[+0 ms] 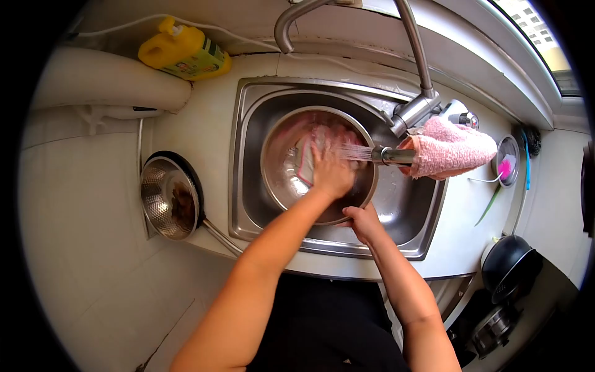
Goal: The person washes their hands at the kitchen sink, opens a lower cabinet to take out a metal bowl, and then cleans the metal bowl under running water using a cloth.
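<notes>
A round metal bowl (270,180) stands tilted in the steel sink (248,214). Inside it lies a wet, light cloth with a pink edge (305,162). My left hand (333,172) reaches into the bowl with its fingers spread over the cloth. My right hand (363,222) is closed on the bowl's lower right rim, thumb on top. Water sprays leftward from the faucet nozzle (387,155) onto the cloth and the fingers. A pink towel (455,149) is wrapped around the faucet's end.
The curved steel faucet (416,111) rises behind the sink. At the back left lies a yellow bottle (185,53). On the left is a metal strainer (155,192) with brown bits. A pink brush (505,168) is at the right, above a black pan (505,263).
</notes>
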A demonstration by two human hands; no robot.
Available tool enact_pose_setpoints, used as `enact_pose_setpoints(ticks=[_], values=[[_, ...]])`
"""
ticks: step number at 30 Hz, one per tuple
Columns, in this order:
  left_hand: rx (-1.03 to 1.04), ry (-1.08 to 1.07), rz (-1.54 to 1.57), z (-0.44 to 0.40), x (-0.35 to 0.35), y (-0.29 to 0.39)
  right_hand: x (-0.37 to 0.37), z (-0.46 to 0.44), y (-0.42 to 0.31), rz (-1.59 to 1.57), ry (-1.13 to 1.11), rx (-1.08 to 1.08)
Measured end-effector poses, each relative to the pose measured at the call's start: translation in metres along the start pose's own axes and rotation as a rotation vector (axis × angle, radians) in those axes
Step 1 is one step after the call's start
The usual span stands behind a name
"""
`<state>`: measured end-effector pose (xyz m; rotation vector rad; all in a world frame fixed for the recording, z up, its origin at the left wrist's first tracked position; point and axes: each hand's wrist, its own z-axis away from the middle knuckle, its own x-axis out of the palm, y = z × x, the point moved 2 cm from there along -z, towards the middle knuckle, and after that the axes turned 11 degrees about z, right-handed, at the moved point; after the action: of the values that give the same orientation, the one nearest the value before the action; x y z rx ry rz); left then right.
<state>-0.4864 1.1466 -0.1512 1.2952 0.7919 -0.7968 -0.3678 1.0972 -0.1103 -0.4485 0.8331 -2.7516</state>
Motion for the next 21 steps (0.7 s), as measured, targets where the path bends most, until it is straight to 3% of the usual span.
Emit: enact_pose_setpoints(ticks=[1,3,4,6,7,9,11,13,14,16,17,19,20,21], values=[[0.001,0.008,-0.005,0.001,-0.002,0.006,0.001,-0.004,0.004,-0.043,0.008,-0.001],[-0.035,-0.378,0.268,0.006,-0.004,0.019,-0.005,-0.008,0.002,-0.034,-0.016,-0.01],[-0.032,-0.376,0.265,0.012,0.002,0.015,-0.008,-0.008,-0.001,-0.046,-0.014,-0.01],[0.13,-0.371,0.563,0.034,0.018,0.003,-0.018,-0.01,0.001,-0.054,0.014,0.01],[0.129,-0.368,0.563,0.046,0.014,-0.001,-0.023,-0.008,-0.001,-0.052,0.011,0.01],[0.183,-0.714,0.607,0.072,0.003,-0.018,-0.029,0.001,-0.009,-0.019,0.129,-0.025],[0.234,-0.828,0.178,0.075,-0.046,-0.017,-0.03,0.011,-0.018,0.037,0.146,-0.014],[0.178,-0.833,-0.116,0.071,-0.056,-0.039,-0.032,0.014,-0.016,0.141,0.137,0.019],[0.178,-0.826,-0.116,0.068,-0.052,-0.054,-0.03,0.015,-0.012,0.161,0.126,0.053],[0.291,-0.512,-0.414,0.059,-0.046,-0.078,-0.022,0.025,-0.01,0.103,0.093,0.097],[0.292,-0.508,-0.413,0.053,-0.041,-0.082,-0.018,0.029,-0.009,0.042,0.066,0.143],[0.28,-0.277,-0.398,0.037,-0.032,-0.079,-0.019,0.028,-0.006,0.06,0.087,0.134],[0.212,-0.234,-0.199,0.029,-0.035,-0.066,-0.021,0.026,-0.008,0.056,0.062,0.132],[0.212,-0.227,-0.201,0.024,-0.029,-0.058,-0.02,0.023,-0.01,0.052,0.035,0.124]])
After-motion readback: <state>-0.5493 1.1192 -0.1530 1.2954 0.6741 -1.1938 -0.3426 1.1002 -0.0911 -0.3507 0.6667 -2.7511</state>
